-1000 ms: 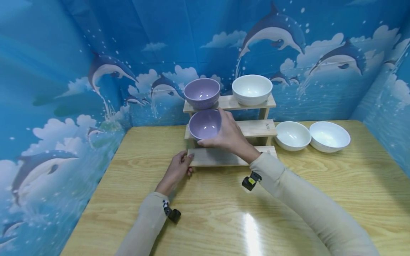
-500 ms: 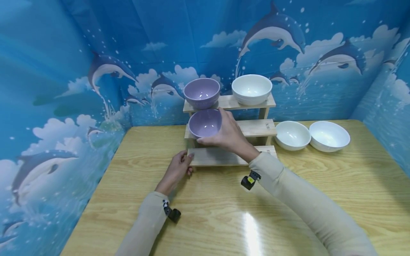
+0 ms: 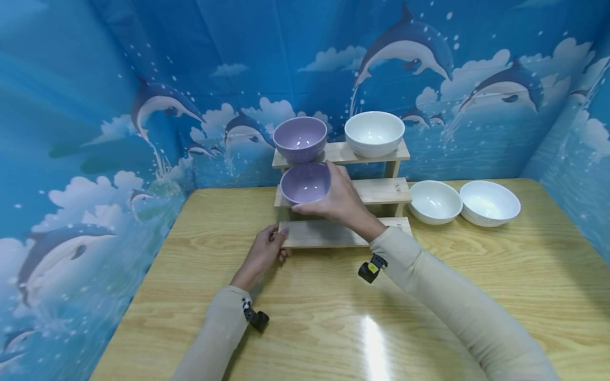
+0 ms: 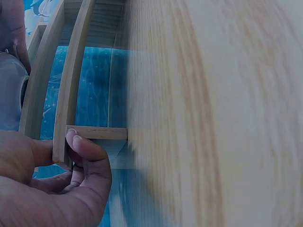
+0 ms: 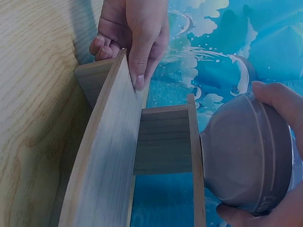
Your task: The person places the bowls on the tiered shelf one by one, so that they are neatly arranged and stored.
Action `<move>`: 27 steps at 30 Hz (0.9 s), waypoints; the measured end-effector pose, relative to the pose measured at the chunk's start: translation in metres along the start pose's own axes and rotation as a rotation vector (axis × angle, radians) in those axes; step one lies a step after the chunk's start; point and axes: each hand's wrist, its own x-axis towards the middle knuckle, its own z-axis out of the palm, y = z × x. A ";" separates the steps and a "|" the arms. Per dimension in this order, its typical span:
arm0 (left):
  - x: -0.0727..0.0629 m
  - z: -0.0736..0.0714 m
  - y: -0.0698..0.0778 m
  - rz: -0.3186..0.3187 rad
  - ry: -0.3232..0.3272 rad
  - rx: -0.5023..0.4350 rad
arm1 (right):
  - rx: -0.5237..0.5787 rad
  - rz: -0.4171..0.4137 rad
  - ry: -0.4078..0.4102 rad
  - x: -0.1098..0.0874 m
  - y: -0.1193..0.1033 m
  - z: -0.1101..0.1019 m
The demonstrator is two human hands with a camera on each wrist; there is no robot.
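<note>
A purple bowl [image 3: 304, 184] sits at the left end of the middle step of a three-step wooden rack [image 3: 381, 190]. My right hand [image 3: 344, 198] grips it from the right side, thumb at the near rim and fingers at the far rim. In the right wrist view the bowl [image 5: 236, 151] has its base against the step's board. My left hand [image 3: 263, 251] pinches the left end of the lowest step, thumb on top. The left wrist view shows its fingers [image 4: 92, 156] curled under that board [image 4: 71, 94].
On the top step stand another purple bowl [image 3: 300, 138] at left and a white bowl [image 3: 375, 133] at right. Two white bowls, one [image 3: 436, 202] beside the rack and one [image 3: 490, 203] farther right, rest on the wooden table [image 3: 324, 317]. A dolphin-print backdrop [image 3: 267, 63] closes the back and sides.
Very little differs. My right hand and the purple bowl in it have shifted by a hair on the middle step; my left hand has kept its place on the rack.
</note>
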 end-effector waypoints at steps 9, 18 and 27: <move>0.001 0.000 0.000 -0.003 0.011 -0.011 | 0.009 -0.008 -0.008 0.000 0.000 0.001; -0.001 0.002 0.001 -0.011 0.011 -0.004 | 0.006 -0.012 -0.012 -0.002 0.000 -0.001; -0.001 0.002 0.003 -0.029 0.024 0.005 | -0.010 0.015 -0.019 -0.006 -0.004 -0.009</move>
